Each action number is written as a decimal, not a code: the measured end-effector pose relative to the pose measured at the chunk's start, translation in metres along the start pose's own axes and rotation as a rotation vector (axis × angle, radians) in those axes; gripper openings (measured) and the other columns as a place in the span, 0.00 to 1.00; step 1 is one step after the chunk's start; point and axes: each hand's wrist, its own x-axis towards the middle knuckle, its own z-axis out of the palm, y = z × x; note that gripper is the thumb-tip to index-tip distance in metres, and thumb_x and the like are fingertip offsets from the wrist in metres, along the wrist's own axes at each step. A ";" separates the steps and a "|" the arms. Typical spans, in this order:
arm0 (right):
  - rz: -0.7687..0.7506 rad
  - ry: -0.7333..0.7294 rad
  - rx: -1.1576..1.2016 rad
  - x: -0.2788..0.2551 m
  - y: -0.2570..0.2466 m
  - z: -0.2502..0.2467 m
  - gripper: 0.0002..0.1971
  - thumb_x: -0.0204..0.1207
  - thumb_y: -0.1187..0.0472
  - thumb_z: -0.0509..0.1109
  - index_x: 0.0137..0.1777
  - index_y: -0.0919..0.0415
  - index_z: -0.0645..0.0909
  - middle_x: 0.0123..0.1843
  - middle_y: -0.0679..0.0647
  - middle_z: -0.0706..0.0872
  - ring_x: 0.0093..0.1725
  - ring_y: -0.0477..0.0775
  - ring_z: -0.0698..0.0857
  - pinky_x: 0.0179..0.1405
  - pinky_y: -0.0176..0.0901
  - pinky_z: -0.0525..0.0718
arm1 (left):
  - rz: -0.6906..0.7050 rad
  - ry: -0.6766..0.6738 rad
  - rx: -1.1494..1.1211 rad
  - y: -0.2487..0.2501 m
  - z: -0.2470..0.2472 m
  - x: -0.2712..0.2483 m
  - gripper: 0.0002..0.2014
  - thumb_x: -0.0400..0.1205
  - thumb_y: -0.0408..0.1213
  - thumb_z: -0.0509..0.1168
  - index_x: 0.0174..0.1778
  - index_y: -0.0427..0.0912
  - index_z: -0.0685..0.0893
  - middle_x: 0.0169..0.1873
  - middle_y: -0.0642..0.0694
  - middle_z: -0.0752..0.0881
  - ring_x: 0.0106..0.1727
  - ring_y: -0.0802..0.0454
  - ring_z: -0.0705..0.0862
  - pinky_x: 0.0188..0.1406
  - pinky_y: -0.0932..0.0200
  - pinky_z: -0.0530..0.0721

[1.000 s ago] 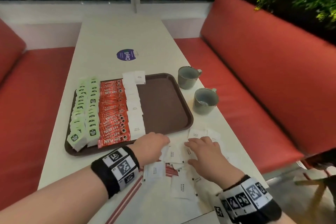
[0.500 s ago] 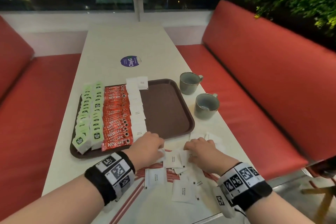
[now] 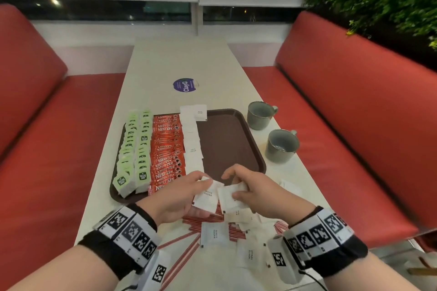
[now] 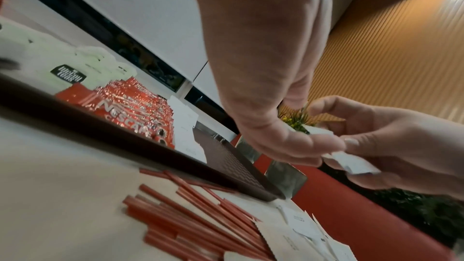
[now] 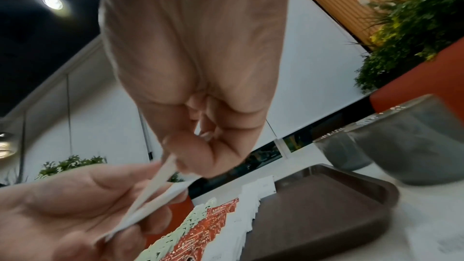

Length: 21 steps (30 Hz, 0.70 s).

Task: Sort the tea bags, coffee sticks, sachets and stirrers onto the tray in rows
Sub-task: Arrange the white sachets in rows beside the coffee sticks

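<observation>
I see both hands raised just off the tray's [image 3: 257, 149] near edge. Left hand [image 3: 179, 194] pinches one sugar sachet [image 3: 205, 196], right hand [image 3: 257, 189] pinches another [image 3: 230, 197]. The sachet row [image 3: 192, 146] lies ahead and left, nearer my left hand, running away from me.

Left hand [image 3: 182, 192], right hand [image 3: 254, 190] (both pinching)

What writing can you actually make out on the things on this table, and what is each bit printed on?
"NESCAFE": red coffee sticks on the tray.
"WHITE SUGAR": white sachets, one in the left hand.
"ClayG": purple round sticker; its smaller print is unreadable.
Green tea bags: dark label too blurred to read.
</observation>
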 end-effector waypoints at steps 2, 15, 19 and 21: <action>-0.016 -0.012 -0.075 0.012 -0.007 -0.001 0.19 0.77 0.63 0.71 0.61 0.42 0.72 0.48 0.39 0.76 0.40 0.37 0.77 0.37 0.29 0.75 | 0.025 -0.062 0.054 0.001 -0.001 -0.005 0.13 0.84 0.38 0.65 0.63 0.42 0.78 0.58 0.35 0.87 0.51 0.45 0.88 0.40 0.54 0.88; 0.218 0.160 0.875 0.073 -0.013 0.017 0.03 0.78 0.67 0.69 0.43 0.64 0.81 0.31 0.57 0.83 0.29 0.50 0.77 0.27 0.37 0.77 | 0.274 0.288 -0.050 -0.003 -0.027 0.012 0.12 0.83 0.29 0.63 0.60 0.47 0.80 0.56 0.46 0.88 0.54 0.44 0.87 0.37 0.59 0.85; 0.253 0.162 0.948 0.098 -0.017 0.014 0.05 0.78 0.70 0.69 0.41 0.64 0.80 0.28 0.54 0.83 0.26 0.48 0.76 0.25 0.35 0.77 | 0.278 0.320 -0.109 0.001 -0.032 0.019 0.12 0.84 0.28 0.62 0.58 0.48 0.81 0.54 0.48 0.89 0.53 0.45 0.89 0.39 0.56 0.86; 0.233 0.187 0.914 0.115 -0.018 0.003 0.05 0.77 0.71 0.70 0.40 0.64 0.81 0.28 0.53 0.83 0.26 0.49 0.76 0.26 0.36 0.77 | 0.264 0.330 -0.128 0.004 -0.038 0.024 0.12 0.84 0.29 0.62 0.58 0.49 0.80 0.55 0.49 0.89 0.53 0.47 0.89 0.41 0.56 0.87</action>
